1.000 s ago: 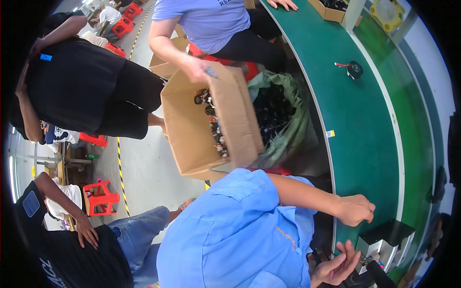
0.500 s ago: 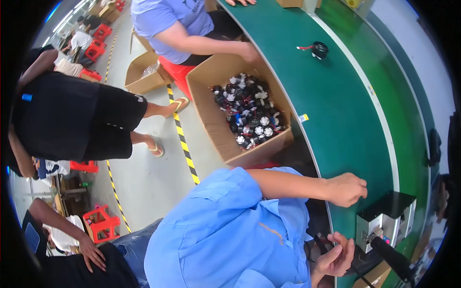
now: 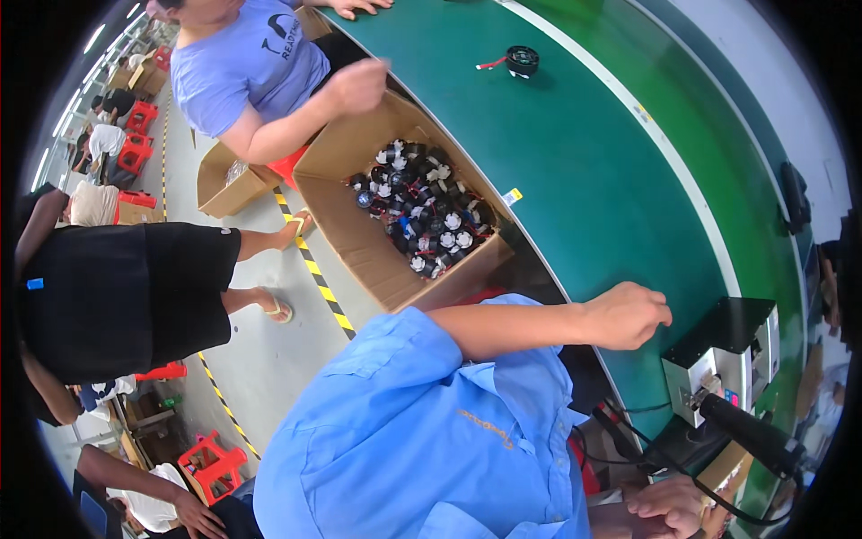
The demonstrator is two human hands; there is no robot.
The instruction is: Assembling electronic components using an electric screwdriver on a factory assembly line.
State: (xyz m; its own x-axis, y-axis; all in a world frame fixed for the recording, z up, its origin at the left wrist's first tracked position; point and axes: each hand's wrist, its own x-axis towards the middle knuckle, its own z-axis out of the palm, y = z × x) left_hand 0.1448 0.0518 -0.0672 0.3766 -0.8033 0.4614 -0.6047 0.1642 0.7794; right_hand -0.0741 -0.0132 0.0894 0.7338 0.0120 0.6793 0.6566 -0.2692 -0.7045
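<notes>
While the left hand (image 3: 628, 314) hangs over the near edge of the green table (image 3: 584, 180), right of centre, its grip is curled nearly into a fist. Nothing shows in it. It sits just left of the black-topped metal box unit (image 3: 718, 359), apart from it, likely parked within reach of the front panel.

Right hand (image 3: 669, 510) is at the bottom edge, lower right, fingers bent, beside the black cables (image 3: 628, 440). It is mostly cut off, so I can't tell if that grip holds anything.

A black cylindrical tool (image 3: 750, 436) juts out of the box unit front towards the lower right, handle end pointing at the right hand, so an easy grab.

An open carton (image 3: 359, 242), upper centre, is tilted against the table edge, full of small black-and-white fan parts (image 3: 422, 202). A co-worker's hand (image 3: 359, 85) is on its far rim, probably steadying it there for unloading onto the table.

One black round fan with a red lead (image 3: 521, 60) lies alone on the table, top centre, well apart from both hands.
</notes>
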